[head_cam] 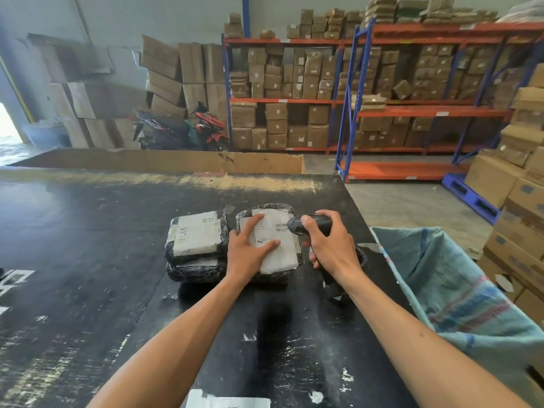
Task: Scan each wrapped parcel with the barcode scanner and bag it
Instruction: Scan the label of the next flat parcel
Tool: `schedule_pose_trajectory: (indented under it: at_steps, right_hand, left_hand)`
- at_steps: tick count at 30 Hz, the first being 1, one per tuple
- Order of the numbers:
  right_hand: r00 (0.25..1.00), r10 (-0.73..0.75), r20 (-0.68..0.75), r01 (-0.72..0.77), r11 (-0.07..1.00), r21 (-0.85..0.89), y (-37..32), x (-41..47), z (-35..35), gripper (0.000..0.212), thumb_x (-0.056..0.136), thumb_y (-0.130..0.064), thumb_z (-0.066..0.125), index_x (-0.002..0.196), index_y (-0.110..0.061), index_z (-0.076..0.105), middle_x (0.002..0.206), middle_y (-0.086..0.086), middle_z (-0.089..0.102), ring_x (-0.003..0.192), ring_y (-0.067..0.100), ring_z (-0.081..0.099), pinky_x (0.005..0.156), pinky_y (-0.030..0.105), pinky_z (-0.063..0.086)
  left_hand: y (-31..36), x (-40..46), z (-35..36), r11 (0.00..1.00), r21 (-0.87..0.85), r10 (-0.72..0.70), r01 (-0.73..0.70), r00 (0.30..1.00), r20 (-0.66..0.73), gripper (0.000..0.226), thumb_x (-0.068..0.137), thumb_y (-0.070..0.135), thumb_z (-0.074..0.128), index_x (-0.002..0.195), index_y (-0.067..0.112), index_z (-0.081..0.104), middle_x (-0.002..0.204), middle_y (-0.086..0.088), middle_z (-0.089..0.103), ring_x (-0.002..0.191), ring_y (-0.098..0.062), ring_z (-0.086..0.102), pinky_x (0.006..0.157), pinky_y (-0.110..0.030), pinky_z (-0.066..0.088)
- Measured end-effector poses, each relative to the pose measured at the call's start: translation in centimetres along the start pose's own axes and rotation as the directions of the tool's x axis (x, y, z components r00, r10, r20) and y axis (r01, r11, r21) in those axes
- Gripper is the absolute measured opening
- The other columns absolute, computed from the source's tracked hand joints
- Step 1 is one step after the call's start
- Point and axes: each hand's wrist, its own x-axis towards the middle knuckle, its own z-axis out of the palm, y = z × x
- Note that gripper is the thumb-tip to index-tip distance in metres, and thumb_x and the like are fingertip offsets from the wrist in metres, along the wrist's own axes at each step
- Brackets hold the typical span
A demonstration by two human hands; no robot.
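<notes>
Head view: right hand [329,248] grips the barcode scanner [306,225], its nose just right of the label barcode on the near parcel [279,254]. Left hand [250,248] presses flat on that parcel on the desk [88,245]; sack [459,290] gapes further right.

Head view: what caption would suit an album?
Right hand aims scanner at labelled parcel steadied by left hand.

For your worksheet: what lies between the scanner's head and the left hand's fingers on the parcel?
In the head view, only the parcel's white label, with its barcode, lies between the scanner and the left hand.
</notes>
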Motion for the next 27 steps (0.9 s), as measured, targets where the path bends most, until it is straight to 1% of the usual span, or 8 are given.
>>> schedule_pose_trajectory:
  at_steps: [4, 8, 12, 14, 17, 19, 21, 27]
  right_hand:
    - [1.0, 0.008, 0.012, -0.007, 1.0, -0.016, 0.2, 0.0, -0.2, 0.051, 0.084, -0.067, 0.062, 0.124, -0.038, 0.05, 0.08, 0.007, 0.076, 0.048, 0.017, 0.069, 0.044, 0.032, 0.057]
    - [0.998, 0.031, 0.053, -0.026, 0.996, -0.088, 1.7, -1.0, 0.1, 0.051, 0.086, -0.068, 0.062, 0.126, -0.039, 0.049, 0.08, 0.003, 0.074, 0.048, 0.012, 0.068, 0.042, 0.029, 0.055]
    - [0.981, 0.139, 0.137, -0.106, 0.968, -0.227, 5.5, -3.2, 1.8, 0.06, 0.079, -0.079, 0.058, 0.126, -0.043, 0.047, 0.093, 0.003, 0.073, 0.064, 0.019, 0.073, 0.058, 0.04, 0.064]
    - [0.961, 0.204, 0.185, -0.154, 0.955, -0.252, 7.5, -4.4, 3.0, 0.064, 0.075, -0.08, 0.059, 0.126, -0.043, 0.047, 0.099, 0.005, 0.072, 0.072, 0.024, 0.074, 0.061, 0.041, 0.065]
    - [0.939, 0.264, 0.222, -0.179, 0.923, -0.342, 9.8, -5.7, 4.5, 0.063, 0.075, -0.081, 0.058, 0.124, -0.043, 0.048, 0.099, 0.004, 0.072, 0.08, 0.026, 0.074, 0.076, 0.047, 0.065]
    - [0.921, 0.306, 0.242, -0.204, 0.906, -0.37, 10.8, -6.4, 5.2, 0.063, 0.076, -0.081, 0.057, 0.125, -0.043, 0.047, 0.097, 0.003, 0.072, 0.08, 0.026, 0.073, 0.077, 0.047, 0.065]
    - [0.907, 0.333, 0.257, -0.209, 0.888, -0.41, 11.4, -7.0, 5.8, 0.068, 0.075, -0.082, 0.055, 0.129, -0.041, 0.046, 0.104, 0.005, 0.07, 0.088, 0.029, 0.073, 0.082, 0.048, 0.064]
    - [0.891, 0.356, 0.282, -0.175, 0.841, -0.511, 11.1, -7.0, 6.1, 0.074, 0.081, -0.081, 0.054, 0.138, -0.033, 0.043, 0.115, 0.006, 0.071, 0.099, 0.031, 0.072, 0.089, 0.043, 0.061]
  left_hand:
    - [-0.3, 0.1, 0.0, 1.0, -0.007, -0.003, 0.003, 1.0, 0.001, 0.069, 0.074, 0.048, 0.087, 0.131, 0.061, 0.051, 0.113, 0.002, 0.045, 0.098, -0.011, 0.055, 0.09, -0.021, 0.041]
    - [-0.4, 0.7, -0.8, 1.0, -0.023, -0.016, 0.015, 1.0, -0.01, 0.067, 0.074, 0.046, 0.087, 0.128, 0.063, 0.051, 0.114, 0.0, 0.045, 0.097, -0.012, 0.056, 0.092, -0.027, 0.049]
    - [0.0, 1.3, -2.0, 1.0, -0.019, -0.012, 0.011, 0.998, -0.054, 0.066, 0.074, 0.046, 0.087, 0.125, 0.067, 0.049, 0.115, 0.0, 0.044, 0.092, -0.002, 0.049, 0.088, -0.025, 0.044]
    - [0.1, 1.4, -2.7, 1.0, -0.008, -0.008, 0.007, 0.998, -0.062, 0.066, 0.074, 0.047, 0.086, 0.126, 0.066, 0.049, 0.116, -0.001, 0.045, 0.091, 0.003, 0.045, 0.085, -0.023, 0.041]
    - [0.2, 1.2, -3.5, 1.0, -0.012, -0.014, 0.014, 0.997, -0.08, 0.067, 0.074, 0.047, 0.086, 0.13, 0.06, 0.051, 0.114, 0.001, 0.044, 0.093, 0.006, 0.044, 0.089, -0.025, 0.041]
    - [0.2, 1.0, -3.9, 1.0, -0.012, -0.017, 0.016, 0.996, -0.093, 0.068, 0.074, 0.047, 0.086, 0.132, 0.058, 0.052, 0.114, 0.0, 0.046, 0.094, 0.003, 0.046, 0.092, -0.027, 0.043]
    - [0.1, 0.6, -4.2, 1.0, -0.014, -0.017, 0.016, 0.994, -0.107, 0.069, 0.073, 0.047, 0.087, 0.132, 0.058, 0.052, 0.116, -0.002, 0.048, 0.095, -0.001, 0.049, 0.095, -0.028, 0.044]
    - [-0.4, -0.3, -4.4, 0.998, -0.038, -0.044, 0.04, 0.994, -0.101, 0.068, 0.073, 0.049, 0.087, 0.128, 0.064, 0.05, 0.115, 0.002, 0.047, 0.097, 0.003, 0.05, 0.092, -0.025, 0.045]
